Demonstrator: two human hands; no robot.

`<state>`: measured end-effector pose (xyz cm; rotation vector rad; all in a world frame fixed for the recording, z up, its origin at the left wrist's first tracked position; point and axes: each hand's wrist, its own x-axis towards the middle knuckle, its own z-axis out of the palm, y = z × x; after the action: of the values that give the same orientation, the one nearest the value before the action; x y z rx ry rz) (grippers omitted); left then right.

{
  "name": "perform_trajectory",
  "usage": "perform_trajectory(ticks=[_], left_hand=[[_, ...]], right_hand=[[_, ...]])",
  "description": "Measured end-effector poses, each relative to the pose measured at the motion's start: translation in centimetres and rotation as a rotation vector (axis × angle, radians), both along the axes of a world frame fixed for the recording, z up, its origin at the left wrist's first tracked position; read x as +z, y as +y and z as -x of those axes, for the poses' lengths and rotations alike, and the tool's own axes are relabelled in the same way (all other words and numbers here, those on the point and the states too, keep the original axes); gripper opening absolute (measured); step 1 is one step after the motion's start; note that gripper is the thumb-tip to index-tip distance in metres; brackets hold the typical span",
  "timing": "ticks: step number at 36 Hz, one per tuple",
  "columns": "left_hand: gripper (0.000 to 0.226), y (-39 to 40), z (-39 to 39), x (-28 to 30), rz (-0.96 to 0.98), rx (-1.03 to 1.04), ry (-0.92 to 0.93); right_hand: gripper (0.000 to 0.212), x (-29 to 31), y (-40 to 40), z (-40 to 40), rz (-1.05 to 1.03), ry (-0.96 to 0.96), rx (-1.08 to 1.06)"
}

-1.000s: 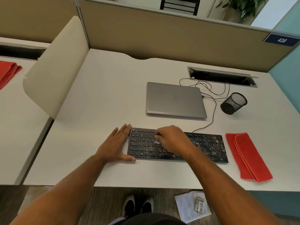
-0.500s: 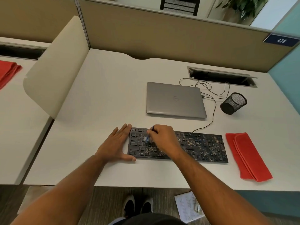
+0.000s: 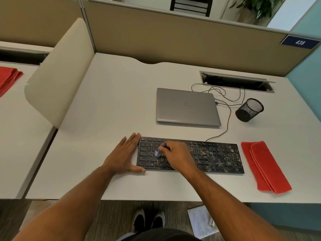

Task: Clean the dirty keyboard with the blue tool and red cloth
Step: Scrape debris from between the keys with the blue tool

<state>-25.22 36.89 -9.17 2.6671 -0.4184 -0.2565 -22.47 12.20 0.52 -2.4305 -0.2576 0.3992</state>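
A black keyboard lies near the desk's front edge, its middle and right keys speckled with pale crumbs. My right hand grips a small blue brush tool, whose pale bristles touch the left-hand keys. My left hand lies flat on the desk with straight fingers against the keyboard's left end, thumb along its front corner. A folded red cloth rests on the desk just right of the keyboard, apart from both hands.
A shut grey laptop lies behind the keyboard, with black cables running to a desk slot. A black mesh cup stands at the right. Cream divider at left; another red cloth on the neighbouring desk.
My right hand with the blue tool has moved leftward along the keyboard, from its middle to the left keys. My left hand has stayed in place.
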Motion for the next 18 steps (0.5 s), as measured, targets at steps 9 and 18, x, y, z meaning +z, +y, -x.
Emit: perform_trajectory(ticks=[9, 18], left_hand=[[0.143, 0.0, 0.1, 0.1, 0.016, 0.000, 0.001], [0.143, 0.0, 0.2, 0.2, 0.010, 0.000, -0.004]], right_hand=[[0.017, 0.4, -1.2, -0.6, -0.067, -0.032, -0.086], [0.019, 0.4, -1.6, -1.1, -0.016, 0.125, 0.043]])
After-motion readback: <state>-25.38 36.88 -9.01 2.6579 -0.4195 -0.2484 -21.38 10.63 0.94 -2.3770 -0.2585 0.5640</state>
